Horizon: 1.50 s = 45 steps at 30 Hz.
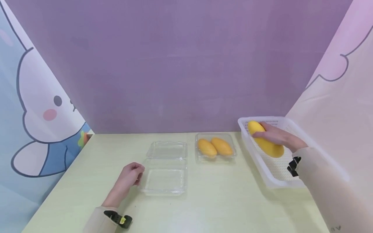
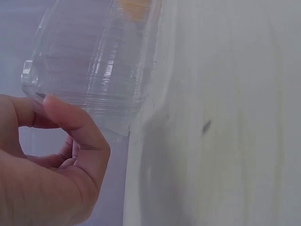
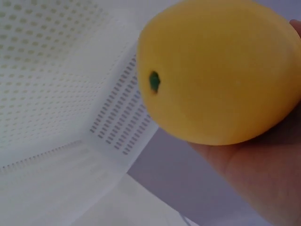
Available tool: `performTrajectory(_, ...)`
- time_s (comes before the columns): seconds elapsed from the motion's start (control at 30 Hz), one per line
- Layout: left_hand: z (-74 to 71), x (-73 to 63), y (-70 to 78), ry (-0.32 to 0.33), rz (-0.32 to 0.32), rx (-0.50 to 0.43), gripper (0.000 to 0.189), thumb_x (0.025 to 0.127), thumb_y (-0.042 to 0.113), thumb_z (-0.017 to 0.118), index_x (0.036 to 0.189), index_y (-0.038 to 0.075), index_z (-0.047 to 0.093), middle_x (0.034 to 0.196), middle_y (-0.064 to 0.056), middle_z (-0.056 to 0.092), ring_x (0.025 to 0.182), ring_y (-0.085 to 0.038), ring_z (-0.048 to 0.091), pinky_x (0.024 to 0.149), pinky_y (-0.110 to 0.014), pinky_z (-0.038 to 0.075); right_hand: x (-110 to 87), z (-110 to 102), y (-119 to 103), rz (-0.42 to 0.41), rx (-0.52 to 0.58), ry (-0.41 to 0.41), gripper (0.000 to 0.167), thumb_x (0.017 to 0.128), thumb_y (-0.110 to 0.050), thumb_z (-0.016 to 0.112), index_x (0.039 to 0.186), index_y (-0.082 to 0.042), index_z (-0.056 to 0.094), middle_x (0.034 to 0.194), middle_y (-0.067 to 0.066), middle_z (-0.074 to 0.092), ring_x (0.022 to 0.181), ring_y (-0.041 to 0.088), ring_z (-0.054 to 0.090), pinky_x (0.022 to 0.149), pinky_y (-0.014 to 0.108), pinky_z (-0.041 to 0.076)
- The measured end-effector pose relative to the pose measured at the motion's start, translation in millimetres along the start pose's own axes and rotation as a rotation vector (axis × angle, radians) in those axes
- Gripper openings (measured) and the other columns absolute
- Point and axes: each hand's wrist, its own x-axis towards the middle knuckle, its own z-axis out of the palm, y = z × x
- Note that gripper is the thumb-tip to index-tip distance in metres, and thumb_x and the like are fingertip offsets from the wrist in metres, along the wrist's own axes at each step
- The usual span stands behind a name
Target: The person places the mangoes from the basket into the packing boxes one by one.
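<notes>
Right grip clasped round yellow fruit, over white basket; height above rim cannot be told. Fruit bulky, skin looks smooth: uneven hold could let it twist free; low exit could knock rim just left of grip. Left grip: fingers curled at edge of clear container, lid folded back; cannot tell if pinching. Container, likely light, could skid if nudged. Between grips, pack with two fruits could get bumped by low sweep.

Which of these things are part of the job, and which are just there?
Seemingly part of the job:
yellow fruit, in the right hand
open clear container, at the left hand
filled container with two fruits
white basket

Just there:
purple backdrop
cartoon cloth
</notes>
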Motion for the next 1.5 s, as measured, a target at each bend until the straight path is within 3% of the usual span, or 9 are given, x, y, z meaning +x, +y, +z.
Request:
performTrajectory(0.53, 3.7, 1.8, -6.9, 0.007, -0.029, -0.052, 0.021, 0.097, 0.007, 0.05, 0.112, -0.007, 0.054, 0.081, -0.008, 0.054, 0.066, -0.018, 0.051, 0.059, -0.028, 0.048, -6.6, 16, -46, -0.146, -0.027, 0.075, 0.066, 0.097, -0.04, 0.058, 0.149, -0.007, 0.035, 0.105, 0.013, 0.059, 0.083, 0.024, 0.058, 0.069, 0.036, 0.047)
performTrajectory(0.97, 4.6, -0.2, -6.6, 0.006, -0.023, -0.043, 0.02, 0.096, 0.006, 0.05, 0.111, -0.007, 0.054, 0.081, -0.007, 0.053, 0.066, -0.018, 0.051, 0.057, -0.028, 0.048, -19.9, 24, -78, -0.213, 0.049, 0.097, 0.061, 0.096, -0.035, 0.062, 0.147, -0.012, 0.037, 0.103, 0.015, 0.057, 0.078, 0.026, 0.059, 0.065, 0.037, 0.051)
performTrajectory(1.5, 6.5, -0.7, -7.4, -0.007, -0.024, -0.026, 0.022, 0.096, 0.007, 0.05, 0.112, -0.007, 0.053, 0.083, -0.009, 0.054, 0.066, -0.019, 0.052, 0.058, -0.028, 0.049, -22.7, 46, -109, -0.357, 0.012, 0.138, 0.057, 0.092, -0.028, 0.068, 0.144, -0.017, 0.045, 0.108, 0.007, 0.059, 0.087, 0.023, 0.059, 0.077, 0.039, 0.05)
